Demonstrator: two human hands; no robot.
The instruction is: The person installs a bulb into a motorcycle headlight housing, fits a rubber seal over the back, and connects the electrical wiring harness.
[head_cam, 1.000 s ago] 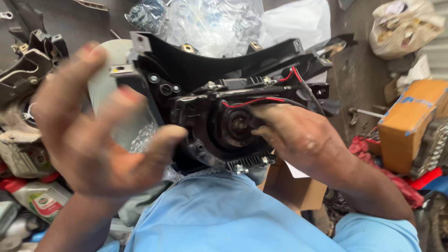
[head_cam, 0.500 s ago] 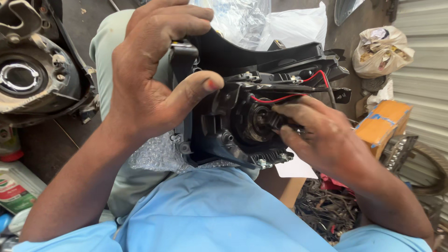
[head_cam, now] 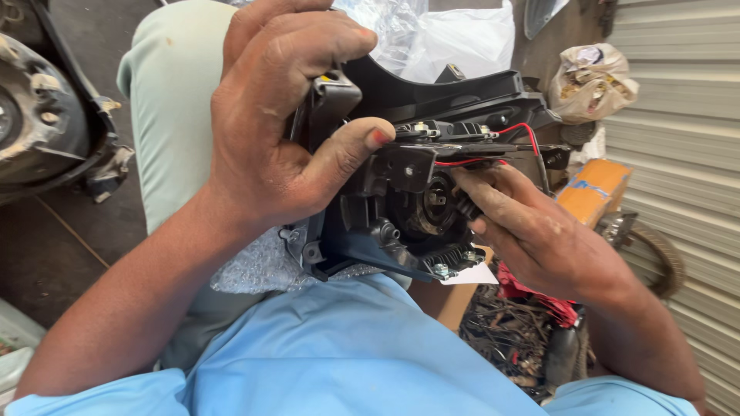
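— Head view first: where does the black headlamp housing (head_cam: 401, 192) sit, and which way does it run?

— It is held above the person's lap, over the light blue shirt (head_cam: 339, 354). Its long axis runs from lower left to upper right, and its open back faces the camera, with the round bulb socket (head_cam: 435, 204) near the middle. A red wire (head_cam: 470, 160) crosses the top of the socket area.

— How does the left hand (head_cam: 277, 131) stand?

— It wraps the housing's left end from above, fingers curled over the far edge and the thumb (head_cam: 347, 150) pressed flat on the near face, clamped on the housing.

— And the right hand (head_cam: 539, 231)?

— It comes in from the lower right, fingertips (head_cam: 466, 192) bunched together at the socket's right rim, pinching something small there; what exactly, I cannot tell.

— What crowds the edges?

— A second lamp unit (head_cam: 46, 123) lies on the floor at far left, well apart. White plastic bags (head_cam: 455, 38) lie just behind the housing's top edge. An orange box (head_cam: 597, 189) and a grey roller shutter (head_cam: 678, 154) stand to the right, with tangled scrap (head_cam: 509, 331) below the right wrist. Open floor (head_cam: 62, 239) shows on the left.
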